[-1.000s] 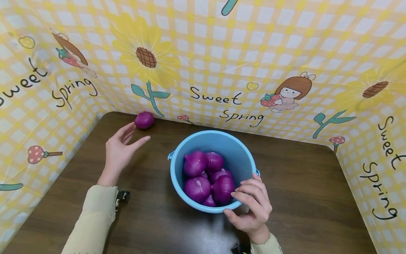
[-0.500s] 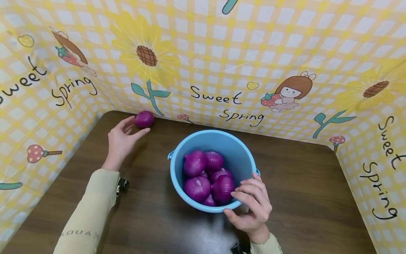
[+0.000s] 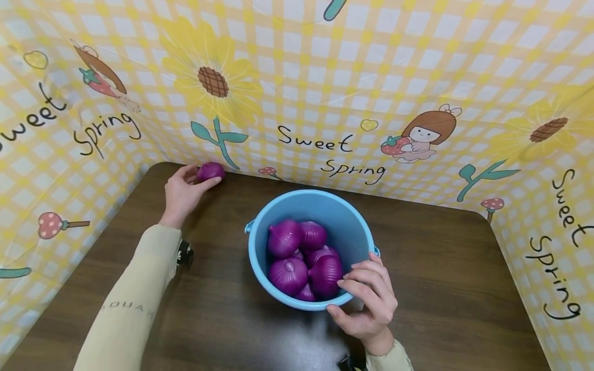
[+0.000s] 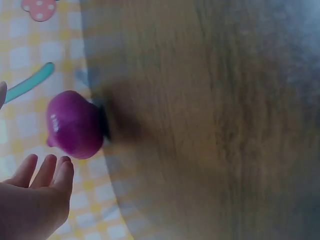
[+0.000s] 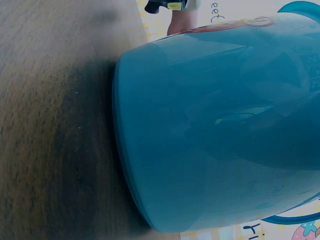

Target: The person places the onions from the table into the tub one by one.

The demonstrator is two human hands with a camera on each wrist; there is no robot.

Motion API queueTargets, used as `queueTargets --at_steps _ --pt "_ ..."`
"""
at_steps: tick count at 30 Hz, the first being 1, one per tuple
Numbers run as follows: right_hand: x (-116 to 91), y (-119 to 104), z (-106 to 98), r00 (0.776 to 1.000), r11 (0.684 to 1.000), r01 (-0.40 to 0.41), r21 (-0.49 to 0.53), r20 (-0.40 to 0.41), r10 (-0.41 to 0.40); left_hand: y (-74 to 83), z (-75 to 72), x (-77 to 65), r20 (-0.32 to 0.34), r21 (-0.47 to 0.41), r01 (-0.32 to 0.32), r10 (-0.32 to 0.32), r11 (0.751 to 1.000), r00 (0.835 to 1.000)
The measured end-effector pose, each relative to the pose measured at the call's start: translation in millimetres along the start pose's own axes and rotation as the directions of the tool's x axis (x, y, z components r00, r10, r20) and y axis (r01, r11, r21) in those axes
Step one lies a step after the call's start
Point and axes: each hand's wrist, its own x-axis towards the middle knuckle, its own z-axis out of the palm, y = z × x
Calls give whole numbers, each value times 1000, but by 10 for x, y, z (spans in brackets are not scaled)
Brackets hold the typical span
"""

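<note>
At the far left corner of the table, a purple onion (image 3: 211,170) lies close to the cloth wall. My left hand (image 3: 181,191) reaches up to it, fingers at its left side and thumb overlapping its front in the head view. In the left wrist view a gap shows between the fingertips (image 4: 64,165) and the onion (image 4: 75,125). A light blue bucket (image 3: 312,194) stands upright mid-table with several purple onions (image 3: 289,276) inside. My right hand (image 3: 369,296) holds the bucket's near right rim, fingers over the edge and thumb outside. The right wrist view shows the bucket's side (image 5: 210,125).
The dark wooden table (image 3: 441,288) has rounded far corners. Yellow checked cloth (image 3: 334,62) printed with flowers and lettering rises behind it and along both sides. A handle lug (image 3: 249,226) sticks out at the bucket's left.
My left hand has moved forward and right to the lone onion, its thumb drawing nearer. The right hand and the bucket have stayed in place.
</note>
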Motion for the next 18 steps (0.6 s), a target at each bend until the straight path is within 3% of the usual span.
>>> queueTargets --at_steps 5,18 --pt "-1 -8 0 1000 1000 -2 1 7 2 -27 22 91 16 65 45 -46 997 999" --pt "9 -6 8 1000 1000 8 5 -1 -8 -159 61 308 -33 179 50 -45 983 998"
